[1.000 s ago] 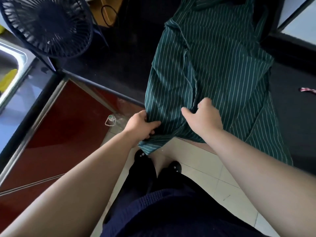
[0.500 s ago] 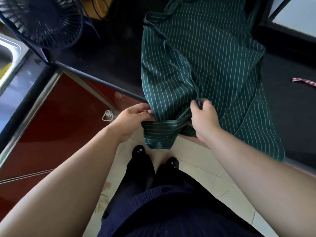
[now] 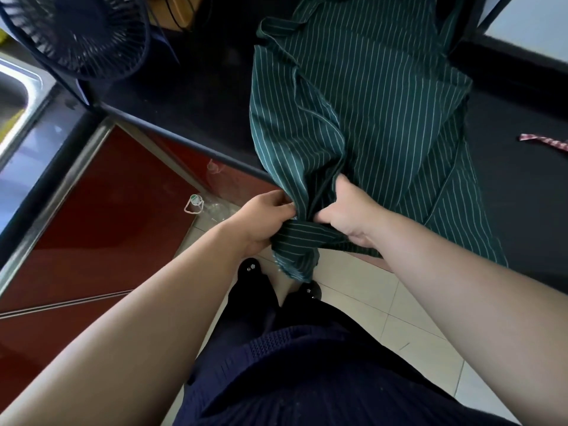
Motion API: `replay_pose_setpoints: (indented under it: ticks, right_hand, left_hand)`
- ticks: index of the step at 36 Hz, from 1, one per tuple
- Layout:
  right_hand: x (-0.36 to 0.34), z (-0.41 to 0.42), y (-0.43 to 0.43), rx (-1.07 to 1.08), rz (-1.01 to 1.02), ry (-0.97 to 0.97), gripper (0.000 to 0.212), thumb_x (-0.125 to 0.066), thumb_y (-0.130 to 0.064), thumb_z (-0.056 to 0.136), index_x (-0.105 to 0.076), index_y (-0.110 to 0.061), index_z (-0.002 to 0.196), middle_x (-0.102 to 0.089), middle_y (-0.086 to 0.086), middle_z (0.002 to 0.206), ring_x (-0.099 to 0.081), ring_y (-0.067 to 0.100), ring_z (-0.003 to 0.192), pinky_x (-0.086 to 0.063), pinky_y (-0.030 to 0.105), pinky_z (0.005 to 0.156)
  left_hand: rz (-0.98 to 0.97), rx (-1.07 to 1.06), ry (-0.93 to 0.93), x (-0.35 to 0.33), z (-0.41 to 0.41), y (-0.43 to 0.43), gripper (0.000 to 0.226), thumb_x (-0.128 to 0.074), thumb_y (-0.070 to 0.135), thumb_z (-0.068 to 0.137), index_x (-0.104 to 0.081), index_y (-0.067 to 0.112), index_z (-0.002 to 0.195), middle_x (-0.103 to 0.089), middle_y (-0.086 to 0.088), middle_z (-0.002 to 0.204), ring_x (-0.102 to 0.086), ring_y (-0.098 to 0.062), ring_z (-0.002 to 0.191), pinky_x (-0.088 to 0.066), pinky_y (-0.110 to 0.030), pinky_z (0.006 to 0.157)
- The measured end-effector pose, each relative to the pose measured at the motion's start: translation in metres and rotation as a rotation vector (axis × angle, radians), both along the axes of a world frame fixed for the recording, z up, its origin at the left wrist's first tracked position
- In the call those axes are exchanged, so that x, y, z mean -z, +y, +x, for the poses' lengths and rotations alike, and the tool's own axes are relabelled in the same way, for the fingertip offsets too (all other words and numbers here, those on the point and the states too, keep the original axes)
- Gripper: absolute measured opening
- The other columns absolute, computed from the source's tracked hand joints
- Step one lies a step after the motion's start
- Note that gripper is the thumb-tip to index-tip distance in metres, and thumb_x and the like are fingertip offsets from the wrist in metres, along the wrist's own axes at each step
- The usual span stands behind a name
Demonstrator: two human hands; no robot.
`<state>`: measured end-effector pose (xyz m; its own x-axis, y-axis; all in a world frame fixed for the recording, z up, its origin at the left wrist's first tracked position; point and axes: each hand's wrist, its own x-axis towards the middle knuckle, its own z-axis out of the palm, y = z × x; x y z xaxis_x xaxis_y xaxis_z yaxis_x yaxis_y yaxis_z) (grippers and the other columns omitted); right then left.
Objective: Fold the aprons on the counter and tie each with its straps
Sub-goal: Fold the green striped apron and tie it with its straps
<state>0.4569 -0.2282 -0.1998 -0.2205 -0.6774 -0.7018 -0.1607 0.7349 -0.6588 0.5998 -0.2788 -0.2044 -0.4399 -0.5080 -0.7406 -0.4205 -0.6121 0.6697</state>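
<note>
The black stone counter (image 3: 209,112) runs across the upper half of the view. A dark green apron with thin white stripes (image 3: 362,96) lies spread over it. The apron's long axis points straight away from the person, and its near end spills over the counter's front edge and hangs above the tiled floor.

Both hands work that near end, almost touching. The left hand (image 3: 266,221) has its fingers curled round the bunched left edge of the cloth. The right hand (image 3: 350,212), just beside it, grips a gathered pleat and a narrow band of the same fabric that runs between the two hands. This band may be a strap or a rolled hem.

Nearly all the apron lies beyond and to the right of the grip, so I judge that any fold must carry this end forward along that axis. The right hand is nearer the bulk.

A small red-and-white checked strip (image 3: 545,141) lies well apart on the right.
</note>
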Motion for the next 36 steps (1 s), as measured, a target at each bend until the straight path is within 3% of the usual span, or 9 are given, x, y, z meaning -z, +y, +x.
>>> replay_pose_setpoints:
  ticks: [2,5,8,14,20,25,29,32,36]
  right_hand:
    - [-0.002,0.003,0.001,-0.040,-0.027,0.005,0.087,-0.069,-0.003,0.072,-0.025,-0.022,0.145,-0.056,0.009,0.121,-0.058,0.026,0.103,-0.053,0.045,0.089]
    - [-0.002,0.003,0.005,-0.044,-0.112,0.012,0.069,-0.066,-0.002,0.080,-0.034,-0.018,0.139,-0.059,0.007,0.115,-0.061,0.021,0.097,-0.055,0.037,0.083]
    - [-0.003,0.000,0.005,-0.082,-0.182,0.063,0.056,-0.065,-0.005,0.084,-0.040,-0.017,0.133,-0.060,0.003,0.112,-0.060,0.016,0.094,-0.052,0.024,0.074]
    - [-0.003,-0.002,0.003,-0.101,-0.173,0.137,0.078,-0.072,-0.017,0.081,-0.029,-0.020,0.145,-0.052,0.002,0.134,-0.054,0.021,0.115,-0.049,0.037,0.095]
    - [-0.008,-0.022,0.013,-0.051,-0.170,0.257,0.071,-0.065,-0.010,0.087,-0.027,-0.021,0.146,-0.045,0.003,0.140,-0.049,0.020,0.115,-0.046,0.030,0.089]
    - [-0.006,-0.027,0.014,-0.023,-0.132,0.384,0.061,-0.064,-0.011,0.089,-0.032,-0.019,0.141,-0.052,0.007,0.126,-0.056,0.022,0.091,-0.049,0.034,0.078]
    - [-0.005,-0.021,0.012,0.103,-0.097,0.221,0.068,-0.071,-0.020,0.085,-0.030,-0.019,0.140,-0.052,0.004,0.122,-0.057,0.017,0.092,-0.049,0.031,0.077]
    - [-0.008,-0.015,0.012,-0.078,0.028,0.200,0.084,-0.069,-0.010,0.084,-0.015,-0.022,0.147,-0.051,0.011,0.120,-0.059,0.030,0.106,-0.053,0.045,0.087]
    - [-0.007,-0.021,0.014,-0.208,0.047,0.376,0.078,-0.057,0.003,0.086,-0.015,-0.024,0.146,-0.054,0.007,0.096,-0.057,0.024,0.078,-0.054,0.043,0.069]
  left_hand:
    - [-0.085,0.017,-0.033,0.001,-0.003,0.000,0.022,-0.056,0.010,0.095,-0.061,0.007,0.116,-0.067,-0.022,0.109,-0.065,-0.028,0.090,-0.056,-0.042,0.087]
    - [-0.248,0.093,-0.133,0.000,-0.006,0.001,0.015,-0.061,0.024,0.093,-0.061,0.011,0.099,-0.061,-0.008,0.082,-0.057,-0.017,0.068,-0.050,-0.029,0.066]
    - [-0.366,0.066,-0.189,0.001,-0.008,-0.001,0.017,-0.062,0.026,0.092,-0.058,0.014,0.080,-0.060,-0.003,0.076,-0.056,-0.019,0.071,-0.050,-0.034,0.070]
    - [-0.374,-0.047,-0.208,0.003,-0.007,-0.003,0.022,-0.067,0.019,0.089,-0.059,0.014,0.069,-0.060,0.000,0.068,-0.056,-0.017,0.064,-0.052,-0.033,0.069]
    - [-0.386,0.008,-0.302,0.004,0.010,-0.015,0.023,-0.064,0.020,0.092,-0.056,0.011,0.073,-0.058,-0.004,0.069,-0.056,-0.016,0.060,-0.056,-0.031,0.068]
    - [-0.576,-0.004,-0.533,0.007,0.024,-0.029,0.024,-0.054,0.030,0.097,-0.058,0.007,0.102,-0.061,-0.009,0.095,-0.056,-0.027,0.084,-0.047,-0.035,0.075]
    - [-0.523,-0.115,-0.416,0.007,0.021,-0.027,0.021,-0.052,0.031,0.097,-0.056,0.010,0.098,-0.061,-0.005,0.092,-0.053,-0.017,0.075,-0.046,-0.037,0.072]
    - [-0.560,-0.179,-0.407,0.005,0.022,-0.027,0.017,-0.051,0.029,0.098,-0.054,0.012,0.098,-0.057,0.001,0.083,-0.051,-0.016,0.072,-0.045,-0.035,0.067]
    - [-0.725,-0.116,-0.554,-0.001,0.028,-0.030,0.016,-0.042,0.019,0.101,-0.046,0.007,0.111,-0.054,-0.003,0.094,-0.049,-0.022,0.084,-0.035,-0.033,0.069]
